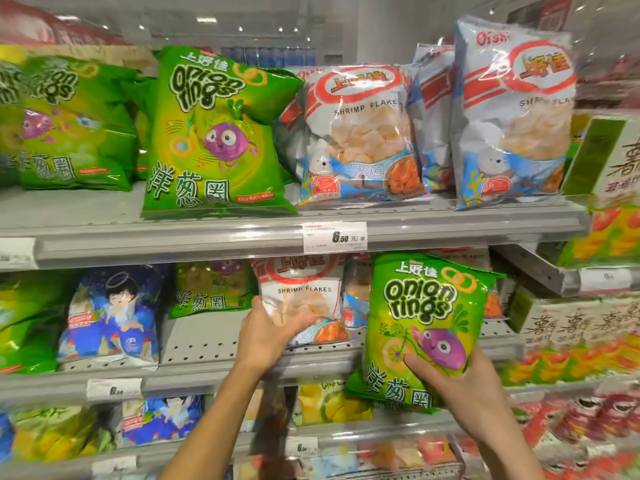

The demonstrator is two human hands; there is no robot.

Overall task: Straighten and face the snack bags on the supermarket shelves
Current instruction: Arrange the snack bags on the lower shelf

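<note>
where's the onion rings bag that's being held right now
In the head view, the onion rings bag is lower right, gripped by the right hand in front of the middle shelf, right of the shrimp flakes bag the left hand holds.

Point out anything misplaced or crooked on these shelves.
The right hand holds an onion rings bag in front of the shrimp flakes section, off the shelf. The upper-shelf onion rings bag leans tilted. The left hand grips a shrimp flakes bag.

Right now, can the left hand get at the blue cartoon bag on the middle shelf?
Probably not yet: the left hand grips the shrimp flakes bag. The blue cartoon bag has nothing in front of it.
</note>
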